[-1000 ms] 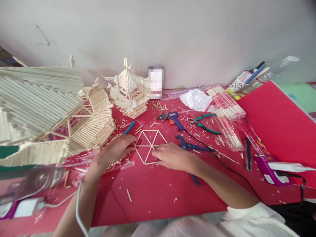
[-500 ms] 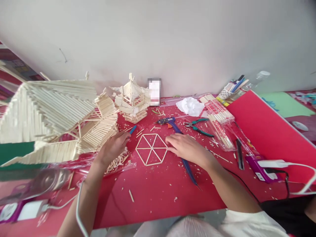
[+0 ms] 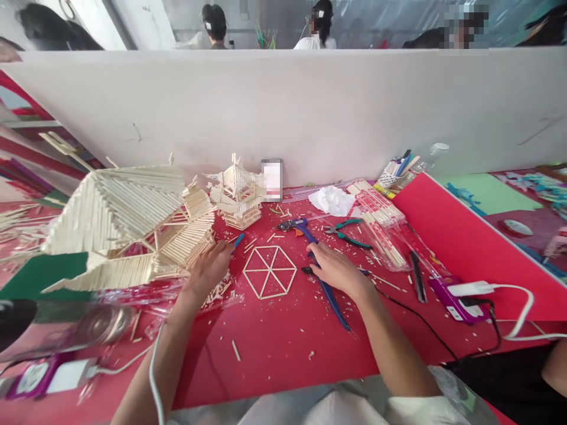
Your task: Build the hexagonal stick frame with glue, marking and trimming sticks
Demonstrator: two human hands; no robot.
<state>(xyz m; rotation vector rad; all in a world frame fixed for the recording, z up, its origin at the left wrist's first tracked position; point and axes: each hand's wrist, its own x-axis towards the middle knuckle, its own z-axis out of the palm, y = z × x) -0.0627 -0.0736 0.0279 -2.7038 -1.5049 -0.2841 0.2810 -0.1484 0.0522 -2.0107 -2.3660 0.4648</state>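
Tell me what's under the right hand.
The right hand lies over blue cutters, whose long end sticks out toward the person. Their other end is covered, so whether the fingers grip it cannot be seen.

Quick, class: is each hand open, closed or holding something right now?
Left hand: open, palm down by the cut sticks, holding nothing.
Right hand: over the blue cutters; grip cannot be told.

White partition (image 3: 310, 112) behind red table (image 3: 274, 348)

Stick pagoda (image 3: 237, 195), green pliers (image 3: 339, 229)
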